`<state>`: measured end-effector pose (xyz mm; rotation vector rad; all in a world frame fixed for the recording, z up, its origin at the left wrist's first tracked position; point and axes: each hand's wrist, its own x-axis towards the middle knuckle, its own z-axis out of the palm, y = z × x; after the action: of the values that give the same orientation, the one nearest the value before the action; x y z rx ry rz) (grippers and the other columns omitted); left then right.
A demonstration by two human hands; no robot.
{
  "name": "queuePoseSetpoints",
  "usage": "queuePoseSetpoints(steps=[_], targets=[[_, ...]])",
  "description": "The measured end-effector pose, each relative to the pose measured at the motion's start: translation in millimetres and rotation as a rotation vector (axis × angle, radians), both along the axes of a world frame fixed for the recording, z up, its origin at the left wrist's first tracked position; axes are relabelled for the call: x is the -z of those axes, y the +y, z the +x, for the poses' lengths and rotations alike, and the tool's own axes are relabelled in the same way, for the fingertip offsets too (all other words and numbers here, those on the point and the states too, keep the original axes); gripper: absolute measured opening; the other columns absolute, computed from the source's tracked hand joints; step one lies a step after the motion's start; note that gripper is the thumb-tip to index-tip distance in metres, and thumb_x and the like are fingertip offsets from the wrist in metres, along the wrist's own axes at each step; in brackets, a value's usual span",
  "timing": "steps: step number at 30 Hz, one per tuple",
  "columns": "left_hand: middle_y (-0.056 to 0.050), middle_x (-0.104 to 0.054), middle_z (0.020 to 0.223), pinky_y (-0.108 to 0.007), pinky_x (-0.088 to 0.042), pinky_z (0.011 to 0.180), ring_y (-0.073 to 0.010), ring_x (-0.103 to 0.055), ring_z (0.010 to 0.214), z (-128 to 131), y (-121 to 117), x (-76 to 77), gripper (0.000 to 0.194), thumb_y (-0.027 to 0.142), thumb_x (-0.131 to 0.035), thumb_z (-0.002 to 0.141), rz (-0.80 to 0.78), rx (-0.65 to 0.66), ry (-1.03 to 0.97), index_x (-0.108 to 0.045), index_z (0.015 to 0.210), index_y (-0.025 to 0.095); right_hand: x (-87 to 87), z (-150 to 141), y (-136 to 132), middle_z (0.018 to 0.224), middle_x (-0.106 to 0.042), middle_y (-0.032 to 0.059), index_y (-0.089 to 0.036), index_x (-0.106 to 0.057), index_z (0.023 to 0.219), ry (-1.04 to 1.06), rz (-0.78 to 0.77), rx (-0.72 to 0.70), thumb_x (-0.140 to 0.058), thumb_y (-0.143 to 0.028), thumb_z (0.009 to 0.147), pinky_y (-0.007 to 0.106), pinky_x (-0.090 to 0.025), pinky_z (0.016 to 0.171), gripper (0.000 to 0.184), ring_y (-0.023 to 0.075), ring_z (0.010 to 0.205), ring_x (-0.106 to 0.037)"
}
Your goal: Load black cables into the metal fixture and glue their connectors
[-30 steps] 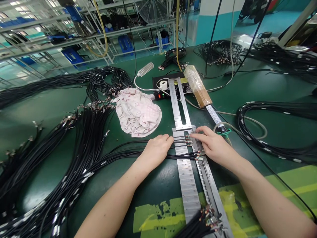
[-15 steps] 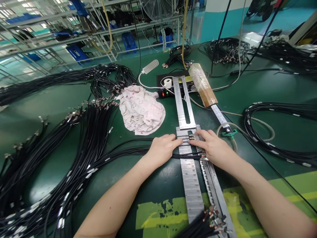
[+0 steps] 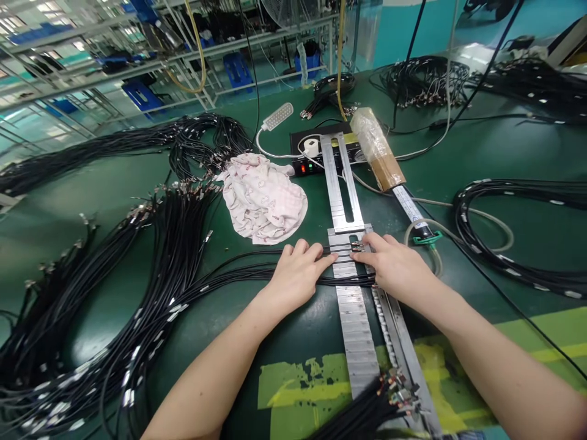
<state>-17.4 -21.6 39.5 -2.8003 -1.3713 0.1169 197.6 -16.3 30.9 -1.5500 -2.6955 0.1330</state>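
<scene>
Thin black cables (image 3: 250, 271) are laid across the flat metal strip (image 3: 356, 342) on the green tabletop (image 3: 293, 330). They are touched by the left hand (image 3: 293, 275), but whether any is pinched by its bent fingers cannot be told. Two fingers of the right hand (image 3: 400, 266) are held a little apart, by the small metal ends (image 3: 356, 246). If one cable is tugged or bumped, its end could be knocked crooked, or close cables could be mixed up.

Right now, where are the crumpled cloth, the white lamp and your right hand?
Crumpled cloth (image 3: 266, 198): head view, middle of its bunched fabric.
White lamp (image 3: 277, 117): head view, its dotted head.
Right hand (image 3: 398, 264): head view, back of the hand.
</scene>
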Motion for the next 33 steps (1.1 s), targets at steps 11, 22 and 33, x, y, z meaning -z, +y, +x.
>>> queuePoseSetpoints(steps=[11,22,33], targets=[[-0.004,-0.060,0.089,-0.031,-0.038,0.070,-0.0199,-0.052,0.083,7,-10,-6.9,0.010,0.023,-0.051,0.088,-0.184,0.099,-0.039,-0.057,0.086,0.015,-18.7,19,6,0.110,-0.058,0.0051,-0.024,-0.061,0.112,0.617,-0.120,-0.056,-0.031,-0.005,0.079,0.037,-0.046,0.093,0.048,0.0171,0.104,-0.056],[0.002,-0.060,0.075,-0.020,-0.038,0.066,-0.0117,-0.055,0.072,-2,2,-7.9,0.010,0.018,-0.060,0.080,-0.570,0.113,-0.391,-0.060,0.071,0.017,-11.2,25,-5,0.104,-0.063,0.0051,-0.023,-0.063,0.105,0.742,-0.210,-0.099,-0.042,-0.021,0.086,0.034,-0.050,0.087,0.029,0.0159,0.097,-0.060],[0.001,-0.062,0.082,-0.024,-0.038,0.069,-0.0141,-0.055,0.076,-20,12,-16.8,0.016,0.017,-0.046,0.086,-0.413,-0.128,-0.405,-0.060,0.078,0.019,-5.4,28,-13,0.106,-0.061,0.0047,-0.025,-0.060,0.107,0.819,-0.089,-0.017,-0.042,-0.016,0.087,0.034,-0.049,0.087,0.029,0.0165,0.099,-0.058]])
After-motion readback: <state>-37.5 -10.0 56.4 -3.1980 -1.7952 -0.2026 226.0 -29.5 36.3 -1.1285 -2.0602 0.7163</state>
